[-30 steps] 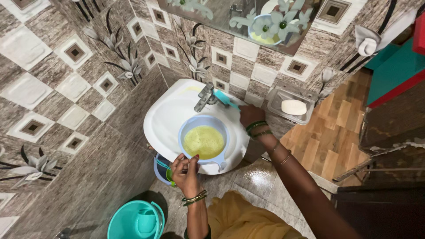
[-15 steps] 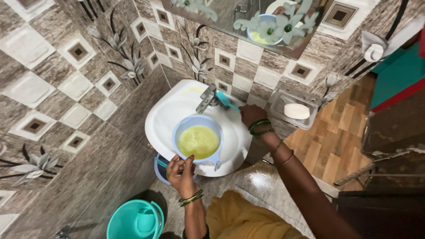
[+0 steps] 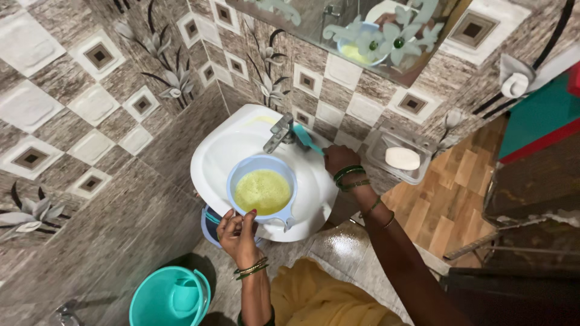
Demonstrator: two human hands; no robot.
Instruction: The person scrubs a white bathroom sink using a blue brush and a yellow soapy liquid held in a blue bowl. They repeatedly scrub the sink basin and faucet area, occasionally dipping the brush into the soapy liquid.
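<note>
Compared with the frame a second earlier, the whole scene sat slightly further left and lower in view; the basin and both hands kept the same relation to one another, and the left hand remained on the bowl's near rim.

At far left, patterned wall tiles filled the view. A teal bucket (image 3: 169, 297) with a mug inside stood on the floor at lower left, well apart from the basin.

The left hand (image 3: 237, 234) was at the near edge of the blue bowl (image 3: 261, 191), its grip closed narrowly on the rim. The bowl, filled with yellow-green liquid, rested inside the white washbasin (image 3: 214, 151), below the metal tap (image 3: 278, 133). A blue container (image 3: 209, 223) was partly hidden under the basin's front edge.

The right hand (image 3: 340, 159) lay on the basin's right rim beside the tap, touching the handle of a teal brush (image 3: 306, 138); whether the grip closed around it could not be told.

Further right, a clear soap dish (image 3: 423, 158) on the wall held a white soap bar (image 3: 402, 158). A mirror (image 3: 314, 24) hung above.
</note>
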